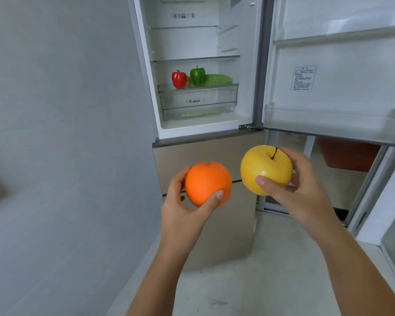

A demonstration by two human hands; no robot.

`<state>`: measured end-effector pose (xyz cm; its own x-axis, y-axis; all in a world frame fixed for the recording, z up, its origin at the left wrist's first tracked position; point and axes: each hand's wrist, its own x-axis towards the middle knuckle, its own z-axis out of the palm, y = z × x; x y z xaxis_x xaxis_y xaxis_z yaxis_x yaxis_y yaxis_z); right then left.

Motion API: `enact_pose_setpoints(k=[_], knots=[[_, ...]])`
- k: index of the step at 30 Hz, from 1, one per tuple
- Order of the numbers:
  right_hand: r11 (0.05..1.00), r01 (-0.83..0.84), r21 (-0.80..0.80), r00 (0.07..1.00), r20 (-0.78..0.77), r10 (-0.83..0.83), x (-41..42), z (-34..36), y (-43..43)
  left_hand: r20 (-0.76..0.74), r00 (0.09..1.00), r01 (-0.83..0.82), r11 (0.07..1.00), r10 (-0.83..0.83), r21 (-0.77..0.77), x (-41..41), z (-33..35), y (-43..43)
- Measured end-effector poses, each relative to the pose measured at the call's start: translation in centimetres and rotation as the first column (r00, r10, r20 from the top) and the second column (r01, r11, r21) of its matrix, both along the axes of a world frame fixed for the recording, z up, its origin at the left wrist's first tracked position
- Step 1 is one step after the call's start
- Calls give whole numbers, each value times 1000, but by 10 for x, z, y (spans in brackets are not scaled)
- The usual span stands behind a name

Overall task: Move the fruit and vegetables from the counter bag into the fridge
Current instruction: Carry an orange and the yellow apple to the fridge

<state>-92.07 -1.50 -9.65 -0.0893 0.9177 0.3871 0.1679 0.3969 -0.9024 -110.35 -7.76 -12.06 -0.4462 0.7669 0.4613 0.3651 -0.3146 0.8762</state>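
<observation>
Plainly the carrying step is in hand: both fruits are held up before the open fridge, and neither is inside yet. The left hand grips an orange, thumb across its front and fingers curled behind. The right hand grips a yellow apple the same way, with the thumb pressed on its lower face. The two hands are near each other but apart, and the fruits do not touch. Both sit below the level of the fridge compartment, in front of the beige lower doors.

Next, I judge, comes a reach up and forward onto the shelf above the clear drawer. A red pepper, a green pepper and a pale green vegetable already stand there in a row, so each fruit needs a free spot. Being round, they may roll unless set down gently. The door stands wide to the right, so the way in looks open.

The orange is bright and evenly coloured, with a small green nub on top. The apple is glossy yellow with a dark stem in its dimple and no blemish that I can see. The bag is out of view.
</observation>
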Motion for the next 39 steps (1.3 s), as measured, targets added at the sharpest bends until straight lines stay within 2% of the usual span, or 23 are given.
enact_pose_setpoints(k=[8,17,27,39], knots=[[996,-78,34,997,12,78,-34,8,99,10,1000,-23,1000,23,-1,-27,3,96],[995,-59,81,997,45,56,-101,15,225,4,1000,14,999,-15,44,-98,8,226],[980,-31,197,996,86,14,-192,58,352,-43,998,60,989,-55,136,-189,54,356],[952,-64,300,997,68,46,-214,103,496,-91,996,8,963,17,269,-217,102,491]])
